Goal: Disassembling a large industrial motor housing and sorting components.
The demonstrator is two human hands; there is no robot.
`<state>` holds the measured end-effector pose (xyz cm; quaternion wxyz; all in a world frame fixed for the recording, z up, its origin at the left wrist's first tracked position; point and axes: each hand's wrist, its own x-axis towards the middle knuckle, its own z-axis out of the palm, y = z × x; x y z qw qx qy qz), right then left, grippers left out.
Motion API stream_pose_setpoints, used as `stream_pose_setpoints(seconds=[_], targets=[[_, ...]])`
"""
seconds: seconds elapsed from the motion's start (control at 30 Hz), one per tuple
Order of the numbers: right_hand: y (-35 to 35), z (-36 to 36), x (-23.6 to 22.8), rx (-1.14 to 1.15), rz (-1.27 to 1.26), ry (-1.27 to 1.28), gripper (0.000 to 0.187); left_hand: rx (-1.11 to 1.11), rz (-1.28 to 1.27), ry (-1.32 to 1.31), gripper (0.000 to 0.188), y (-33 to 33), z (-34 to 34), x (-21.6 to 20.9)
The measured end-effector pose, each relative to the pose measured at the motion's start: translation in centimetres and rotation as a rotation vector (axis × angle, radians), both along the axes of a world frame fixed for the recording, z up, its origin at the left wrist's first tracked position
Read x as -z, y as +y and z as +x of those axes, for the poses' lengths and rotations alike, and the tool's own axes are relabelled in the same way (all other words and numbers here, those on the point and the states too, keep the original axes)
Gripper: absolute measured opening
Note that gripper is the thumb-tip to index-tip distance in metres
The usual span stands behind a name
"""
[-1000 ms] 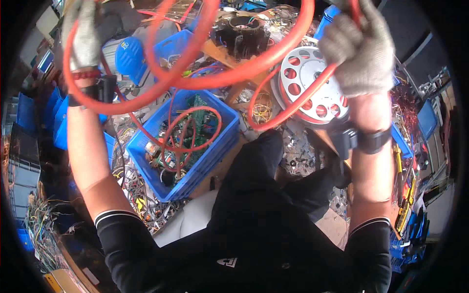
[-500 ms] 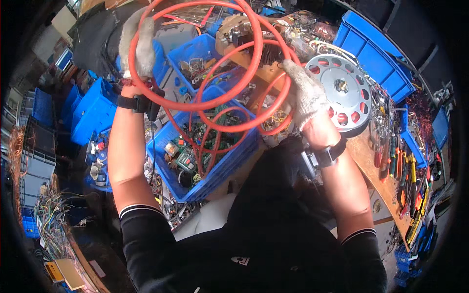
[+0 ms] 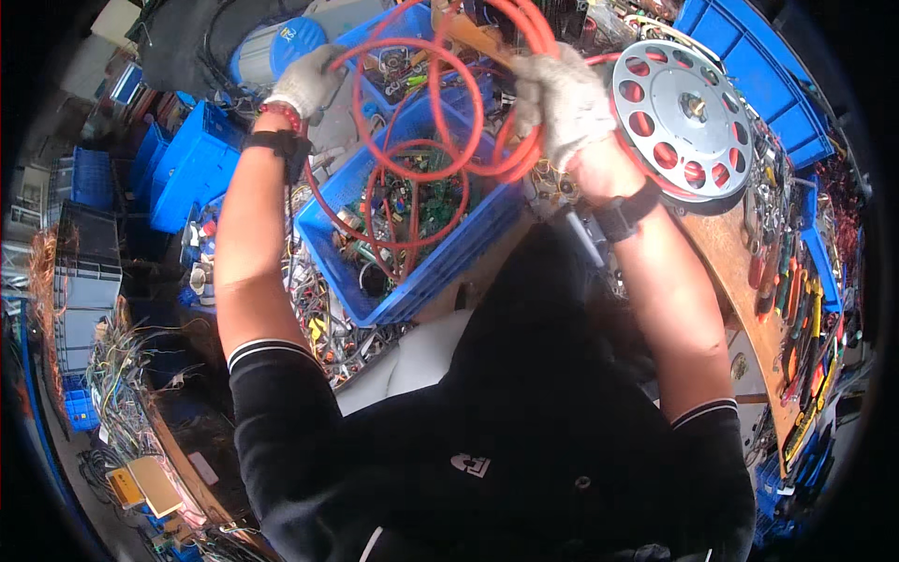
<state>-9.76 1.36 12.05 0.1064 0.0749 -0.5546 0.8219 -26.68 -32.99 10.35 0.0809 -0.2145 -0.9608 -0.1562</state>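
A long red hose (image 3: 536, 28) hangs in loose loops between my two gloved hands. My left hand (image 3: 307, 82), in a whitish work glove, pinches one strand of it at the left. My right hand (image 3: 565, 105), gloved too, is wrapped round several gathered coils. Just right of that hand stands a grey metal reel (image 3: 693, 117) with round holes, and red shows through them. Lower loops dangle over a blue crate (image 3: 339, 288) of green circuit boards. Where the hose's ends lie I cannot tell.
Another blue crate (image 3: 386, 21) with mixed parts stands behind. Pliers and other hand tools (image 3: 794, 314) line the wooden bench edge (image 3: 726, 258) at the right. A large blue bin (image 3: 758, 80) is at the far right. Tangled wires (image 3: 126, 393) heap up at the lower left.
My right hand has closed round several coils, which are now bunched together. My left hand has come down and right, holding a smaller loop. The view has shifted slightly.
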Motion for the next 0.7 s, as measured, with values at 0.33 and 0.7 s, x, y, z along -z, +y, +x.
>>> stream_pose_setpoints(seconds=[0.33,0.7], targets=[[-2.5,-0.4,4.0,0.048,-0.05,-0.269,0.015,-0.127,0.588,0.069,0.067,6.6,12.2,4.5],[-0.6,0.0,8.3,0.064,0.063,-0.27,0.016,-0.611,0.192,-0.31,0.116,1.0,20.3,24.2]])
